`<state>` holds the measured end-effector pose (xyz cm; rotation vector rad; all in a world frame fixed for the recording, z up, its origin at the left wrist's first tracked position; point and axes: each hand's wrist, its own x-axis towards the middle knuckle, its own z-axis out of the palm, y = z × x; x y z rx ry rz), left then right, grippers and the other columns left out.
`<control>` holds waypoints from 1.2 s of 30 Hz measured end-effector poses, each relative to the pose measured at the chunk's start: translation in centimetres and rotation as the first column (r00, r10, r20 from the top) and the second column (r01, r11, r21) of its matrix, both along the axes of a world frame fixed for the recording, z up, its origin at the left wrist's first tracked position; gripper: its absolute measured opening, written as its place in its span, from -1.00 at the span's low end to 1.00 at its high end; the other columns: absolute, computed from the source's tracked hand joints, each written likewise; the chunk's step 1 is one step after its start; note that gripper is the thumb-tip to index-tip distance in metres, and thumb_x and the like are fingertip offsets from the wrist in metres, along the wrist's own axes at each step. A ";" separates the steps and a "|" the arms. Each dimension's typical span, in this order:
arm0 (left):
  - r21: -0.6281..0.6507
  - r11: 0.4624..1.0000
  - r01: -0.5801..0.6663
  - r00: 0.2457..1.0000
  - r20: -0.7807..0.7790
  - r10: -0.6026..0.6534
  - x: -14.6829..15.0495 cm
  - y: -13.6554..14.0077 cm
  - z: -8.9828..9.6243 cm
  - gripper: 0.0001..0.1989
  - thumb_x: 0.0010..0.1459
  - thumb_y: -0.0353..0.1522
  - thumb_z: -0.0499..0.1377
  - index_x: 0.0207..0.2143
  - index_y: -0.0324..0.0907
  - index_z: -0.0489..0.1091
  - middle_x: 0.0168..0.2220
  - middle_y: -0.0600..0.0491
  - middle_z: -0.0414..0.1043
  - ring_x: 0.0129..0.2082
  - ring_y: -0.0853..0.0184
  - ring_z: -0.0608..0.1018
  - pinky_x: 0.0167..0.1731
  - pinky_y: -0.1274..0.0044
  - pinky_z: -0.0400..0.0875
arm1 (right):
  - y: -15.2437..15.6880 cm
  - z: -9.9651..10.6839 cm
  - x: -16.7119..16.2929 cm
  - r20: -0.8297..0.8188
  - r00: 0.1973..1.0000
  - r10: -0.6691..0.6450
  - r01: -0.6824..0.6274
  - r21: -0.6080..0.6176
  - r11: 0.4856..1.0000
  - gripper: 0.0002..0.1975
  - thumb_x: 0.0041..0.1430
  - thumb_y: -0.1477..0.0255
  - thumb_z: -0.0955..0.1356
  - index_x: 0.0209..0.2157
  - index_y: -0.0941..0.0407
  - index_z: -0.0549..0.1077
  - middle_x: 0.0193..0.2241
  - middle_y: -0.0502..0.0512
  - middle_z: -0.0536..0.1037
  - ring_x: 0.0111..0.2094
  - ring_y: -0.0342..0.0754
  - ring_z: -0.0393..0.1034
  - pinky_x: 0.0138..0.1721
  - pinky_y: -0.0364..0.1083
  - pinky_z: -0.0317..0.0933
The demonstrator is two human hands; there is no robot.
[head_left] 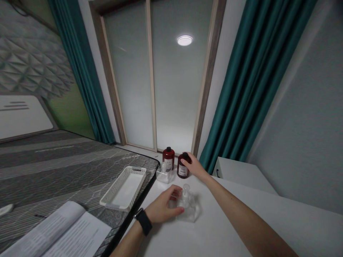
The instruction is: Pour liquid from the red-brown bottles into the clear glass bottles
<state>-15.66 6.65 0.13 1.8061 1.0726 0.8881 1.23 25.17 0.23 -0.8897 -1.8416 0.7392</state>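
My right hand (pixel 195 165) is closed around the side of a dark brown bottle (pixel 183 172) with a black cap and a pale label, upright at the far end of the white table (pixel 209 228). My left hand (pixel 163 205) is beside a clear square container (pixel 189 210), thumb and curled fingers apart at its left side; whether they touch it is hard to tell. A clear rounded piece (pixel 187 189) rises from that container. Behind, a reddish-brown bottle (pixel 168 155) with a black cap stands next to a second clear container (pixel 164 175).
Left of the table is a bed with a grey striped cover (pixel 80 164). On it lie a white perforated basket (pixel 105 200) and an open book (pixel 64 232). A white cabinet (pixel 243 173) stands at right, below a teal curtain (pixel 249 89). Frosted sliding doors (pixel 177 96) are behind.
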 end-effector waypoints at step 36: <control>0.058 0.977 0.206 0.965 -0.175 -0.193 7.2 0.1 1.6 -0.65 0.10 -0.32 0.26 -0.11 -0.13 0.23 -0.07 -0.04 0.40 -0.02 0.19 0.47 0.06 0.29 0.38 | -22.0 -0.4 20.3 -0.151 0.964 -0.220 0.185 -0.216 0.959 -0.51 0.10 0.31 0.39 0.07 0.05 0.30 -0.04 0.14 0.53 -0.01 0.09 0.44 0.10 0.13 0.26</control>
